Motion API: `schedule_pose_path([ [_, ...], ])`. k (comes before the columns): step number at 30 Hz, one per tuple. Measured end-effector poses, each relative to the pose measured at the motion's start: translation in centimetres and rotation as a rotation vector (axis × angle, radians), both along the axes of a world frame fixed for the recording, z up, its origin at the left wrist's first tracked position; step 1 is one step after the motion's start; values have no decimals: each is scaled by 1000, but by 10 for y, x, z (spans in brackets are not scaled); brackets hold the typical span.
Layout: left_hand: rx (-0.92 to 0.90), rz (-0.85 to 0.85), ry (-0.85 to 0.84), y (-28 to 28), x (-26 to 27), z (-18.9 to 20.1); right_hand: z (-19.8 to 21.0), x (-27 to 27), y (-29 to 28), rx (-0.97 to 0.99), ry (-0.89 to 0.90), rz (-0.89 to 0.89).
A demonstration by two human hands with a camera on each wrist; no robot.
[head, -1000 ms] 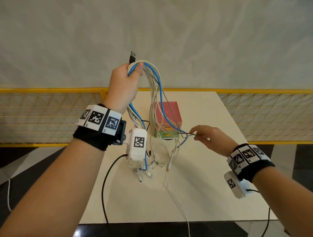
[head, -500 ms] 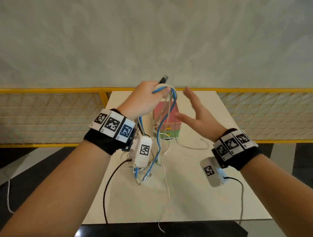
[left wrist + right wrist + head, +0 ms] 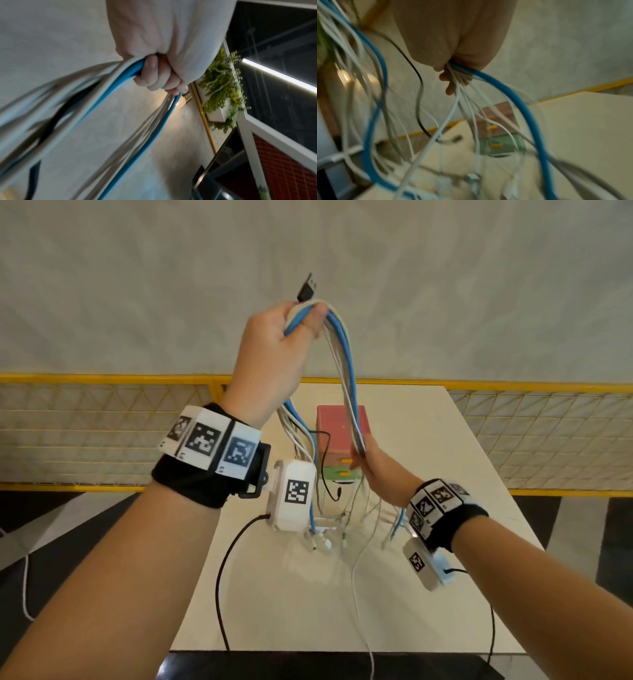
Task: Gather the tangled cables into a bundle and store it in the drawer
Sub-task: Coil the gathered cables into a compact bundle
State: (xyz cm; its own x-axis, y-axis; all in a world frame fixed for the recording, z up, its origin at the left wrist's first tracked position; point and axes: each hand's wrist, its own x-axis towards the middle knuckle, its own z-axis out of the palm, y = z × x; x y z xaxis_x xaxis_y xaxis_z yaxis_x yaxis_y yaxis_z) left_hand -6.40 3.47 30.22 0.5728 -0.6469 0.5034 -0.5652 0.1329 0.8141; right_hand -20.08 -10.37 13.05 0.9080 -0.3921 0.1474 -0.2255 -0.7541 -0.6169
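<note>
Blue-and-white cables (image 3: pixel 344 361) hang from raised left hand (image 3: pixel 274 354); lower right hand (image 3: pixel 380 470) grips them.

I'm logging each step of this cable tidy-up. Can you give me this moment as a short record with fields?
left hand: raised, grips the top of the cables
right hand: lower, grips the same cables partway down
cable ends: hang loose below both hands, some reaching the table
plug: black, sticks up above the left hand
drawer box: pink and green, on the table behind the cables, both drawers closed
stage: cables gathered in hand, not yet stored
</note>
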Motion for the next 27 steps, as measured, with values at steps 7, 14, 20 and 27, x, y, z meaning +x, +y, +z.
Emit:
schedule_pose_path([
  [7,-16,-75,-18,6,1,8,-38,-23,-22,-291,329,-179],
  [14,-54,-111,100,6,7,4,20,-10,-53,40,319,-426],
  [20,-99,-165,253,7,9,8,56,-2,-91,-61,-146,-585],
  [27,293,-158,78,-32,-1,-44,84,-13,-89,-88,391,-316],
])
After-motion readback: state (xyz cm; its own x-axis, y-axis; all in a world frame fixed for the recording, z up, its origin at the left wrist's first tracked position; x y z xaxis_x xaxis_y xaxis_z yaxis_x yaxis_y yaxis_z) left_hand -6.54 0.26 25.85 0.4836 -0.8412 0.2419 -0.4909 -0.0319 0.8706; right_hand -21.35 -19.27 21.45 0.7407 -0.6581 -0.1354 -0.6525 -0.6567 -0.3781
